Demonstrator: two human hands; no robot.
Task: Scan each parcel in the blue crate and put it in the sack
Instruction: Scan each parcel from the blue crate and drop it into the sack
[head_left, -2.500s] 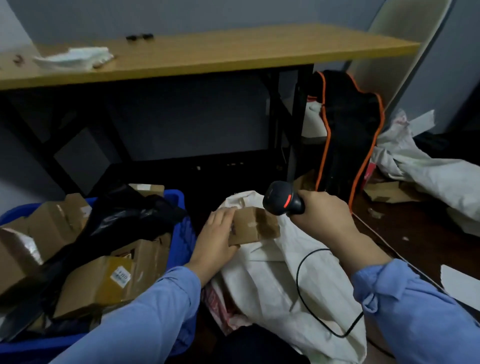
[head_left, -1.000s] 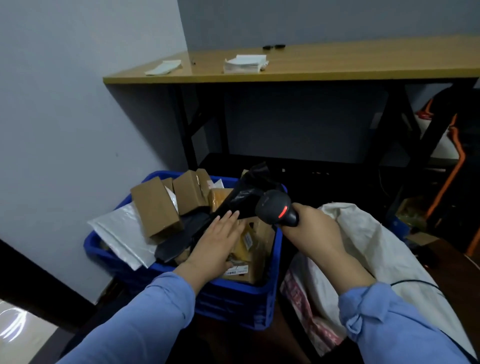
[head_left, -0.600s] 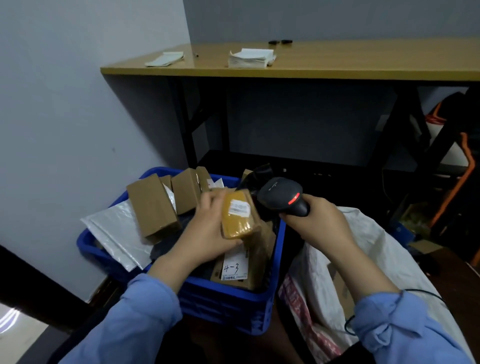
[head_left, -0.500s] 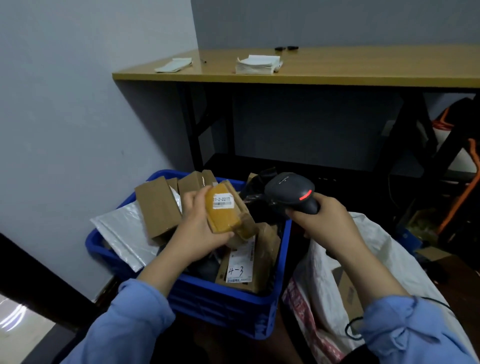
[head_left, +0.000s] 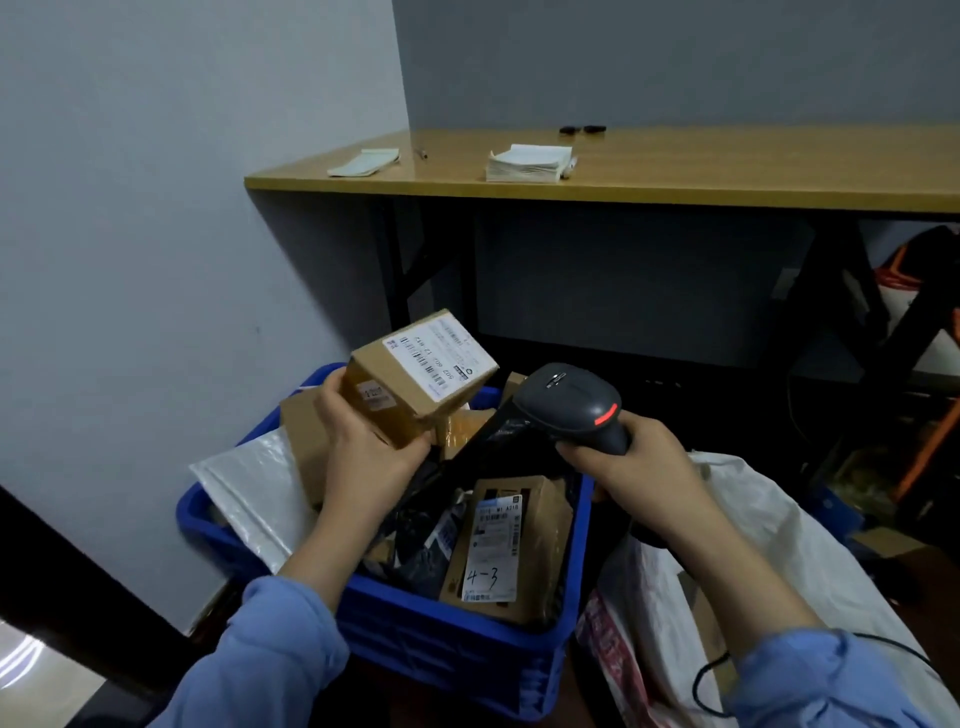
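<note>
Cardboard parcel (head_left: 415, 379) gripped in left hand (head_left: 363, 457), right hand (head_left: 628, 457) clasping scanner (head_left: 571, 410) beside it

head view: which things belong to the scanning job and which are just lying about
Job: cardboard parcel in the left hand; scanner in the right hand; blue crate; white sack.
Lying about: paper stack, loose slip and small black items on the table.

cardbd parcel (head_left: 415, 384), matt plastic scanner (head_left: 571, 410)
</note>
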